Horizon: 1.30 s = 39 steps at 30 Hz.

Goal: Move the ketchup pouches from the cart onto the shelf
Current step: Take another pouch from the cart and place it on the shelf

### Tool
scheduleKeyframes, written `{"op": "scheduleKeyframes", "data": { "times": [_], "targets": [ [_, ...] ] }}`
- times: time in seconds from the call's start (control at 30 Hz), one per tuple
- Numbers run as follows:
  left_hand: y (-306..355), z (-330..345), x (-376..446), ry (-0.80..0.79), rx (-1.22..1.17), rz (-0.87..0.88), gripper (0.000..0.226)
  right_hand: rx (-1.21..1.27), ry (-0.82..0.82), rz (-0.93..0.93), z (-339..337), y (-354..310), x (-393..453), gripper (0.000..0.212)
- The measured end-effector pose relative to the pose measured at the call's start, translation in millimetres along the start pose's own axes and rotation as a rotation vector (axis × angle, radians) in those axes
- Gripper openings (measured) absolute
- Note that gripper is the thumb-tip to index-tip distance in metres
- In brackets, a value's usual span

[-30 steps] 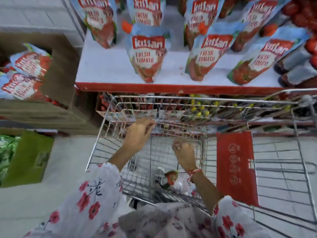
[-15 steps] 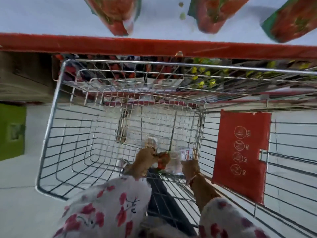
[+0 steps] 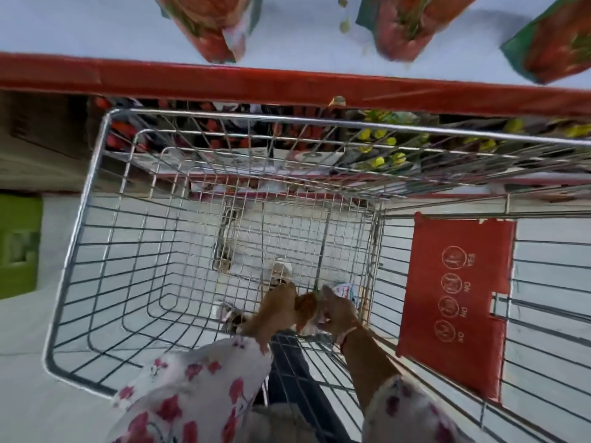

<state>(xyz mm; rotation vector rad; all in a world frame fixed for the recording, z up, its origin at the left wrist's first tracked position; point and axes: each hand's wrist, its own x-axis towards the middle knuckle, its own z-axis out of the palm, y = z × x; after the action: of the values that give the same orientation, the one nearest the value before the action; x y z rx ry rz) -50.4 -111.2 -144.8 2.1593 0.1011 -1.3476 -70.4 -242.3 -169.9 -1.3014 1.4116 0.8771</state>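
I look straight down into a wire cart (image 3: 80, 219). Both arms reach to its bottom, near the corner closest to me. My left hand (image 3: 276, 310) and my right hand (image 3: 335, 313) close from either side on a ketchup pouch (image 3: 307, 310), of which a red and white strip shows between them. Its white cap (image 3: 283, 268) pokes out beyond my left hand, and a label corner (image 3: 345, 290) shows past the right. Ahead, the white shelf (image 3: 303, 30) with a red front edge carries three red pouches (image 3: 211, 24).
A red plastic child-seat flap (image 3: 454, 302) hangs on the cart's folding wire section to the right. A lower shelf with red and yellow-capped goods (image 3: 380, 145) lies behind the cart's front wall. A green box (image 3: 19, 244) stands on the grey floor at the left.
My head tipped down from the shelf into the cart. Both hands dropped from the cart's rim to its bottom and closed around the pouch; the right hand shifted left against it.
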Motion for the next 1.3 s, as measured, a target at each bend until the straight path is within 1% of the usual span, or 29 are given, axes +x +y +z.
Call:
{"op": "scheduleKeyframes", "data": {
  "times": [0.07, 0.1, 0.2, 0.27, 0.37, 0.4, 0.47, 0.5, 0.53, 0.57, 0.6, 0.63, 0.67, 0.7, 0.73, 0.77, 0.8, 0.87, 0.9, 0.93, 1.0, 1.13, 1.2, 1.3],
  "targets": [
    [4.1, -3.0, -9.9, 0.102, 0.05, 0.014, 0.033, 0.027, -0.006, 0.006, 1.0, -2.8, 1.7, 0.045],
    [5.2, -5.4, -13.9, 0.15, 0.1, 0.024, 0.033, 0.034, -0.016, -0.007, 0.2, -6.3, -1.3, 0.045],
    [9.2, -17.7, -33.3, 0.23, 0.327, 0.099, 0.032, 0.087, -0.064, -0.04, -2.5, -16.3, -20.9, 0.024],
    [13.8, -24.5, -45.3, 0.286, 0.411, 0.166, 0.031, 0.044, -0.091, -0.128, -4.0, -23.8, -35.0, 0.011],
    [14.8, -32.0, -71.4, 0.368, 0.488, 0.252, 0.032, 0.025, -0.058, -0.233, -4.5, -33.0, -58.4, 0.007],
    [13.7, -33.7, -77.7, 0.364, 0.467, 0.281, 0.035, 0.053, -0.06, -0.247, -3.9, -36.0, -64.3, 0.005],
    [7.6, -40.3, -95.2, 0.363, 0.433, 0.341, 0.044, 0.087, -0.09, -0.315, -4.4, -39.8, -83.8, 0.008],
    [3.8, -44.1, -104.3, 0.357, 0.369, 0.363, 0.047, 0.087, -0.1, -0.371, -4.8, -40.0, -94.9, 0.009],
    [0.3, -48.4, -113.6, 0.351, 0.216, 0.368, 0.049, 0.09, -0.126, -0.428, -4.9, -40.0, -104.8, 0.007],
    [-2.5, -53.8, -124.0, 0.362, 0.002, 0.362, 0.052, 0.092, -0.16, -0.486, -5.1, -39.8, -115.3, 0.004],
    [-6.9, -60.7, -132.6, 0.402, -0.213, 0.346, 0.053, 0.101, -0.201, -0.539, -5.5, -39.8, -124.6, 0.015],
    [-11.4, -68.3, -138.4, 0.468, -0.389, 0.337, 0.048, 0.118, -0.25, -0.585, -6.3, -40.4, -135.4, 0.025],
    [-15.2, -76.5, -142.9, 0.526, -0.508, 0.325, 0.039, 0.119, -0.31, -0.634, -7.5, -41.3, -147.6, 0.027],
    [-17.5, -85.4, -148.1, 0.546, -0.608, 0.31, 0.026, 0.087, -0.365, -0.683, -7.9, -41.5, -161.4, 0.023],
    [-19.2, -94.4, -152.5, 0.534, -0.695, 0.297, 0.017, 0.044, -0.436, -0.746, -7.6, -41.7, -175.7, 0.02],
    [-21.0, -102.1, -154.9, 0.479, -0.772, 0.286, 0.015, 0.012, -0.495, -0.794, -6.7, -41.3, -189.3, 0.02],
    [-21.1, -109.5, -158.7, 0.394, -0.835, 0.294, 0.018, -0.015, -0.54, -0.829, -4.6, -41.9, -203.7, 0.022],
    [-21.5, -121.7, -167.2, 0.231, -0.938, 0.335, 0.032, -0.075, -0.585, -0.898, 2.1, -42.8, -227.8, 0.03],
    [-20.3, -126.9, -175.6, 0.195, -0.97, 0.367, 0.031, -0.101, -0.587, -0.937, 5.8, -43.3, -239.2, 0.033],
    [-20.6, -131.4, -183.2, 0.201, -0.988, 0.404, 0.025, -0.107, -0.566, -0.978, 9.7, -44.6, -248.6, 0.034],
    [-22.0, -138.8, -195.8, 0.309, -1.034, 0.463, 0.019, -0.078, -0.501, -1.072, 16.2, -48.8, -265.7, 0.034],
    [-22.7, -161.9, -211.9, 0.644, -1.044, 0.566, 0.03, -0.094, -0.418, -1.26, 32.7, -62.8, -297.2, 0.026],
    [-23.3, -178.6, -221.7, 0.751, -1.036, 0.615, 0.033, -0.121, -0.404, -1.355, 43.6, -71.7, -316.3, 0.023],
    [-22.9, -209.0, -242.5, 0.878, -0.979, 0.699, 0.043, -0.118, -0.322, -1.503, 64.2, -91.4, -346.6, 0.018]
  ]
}}
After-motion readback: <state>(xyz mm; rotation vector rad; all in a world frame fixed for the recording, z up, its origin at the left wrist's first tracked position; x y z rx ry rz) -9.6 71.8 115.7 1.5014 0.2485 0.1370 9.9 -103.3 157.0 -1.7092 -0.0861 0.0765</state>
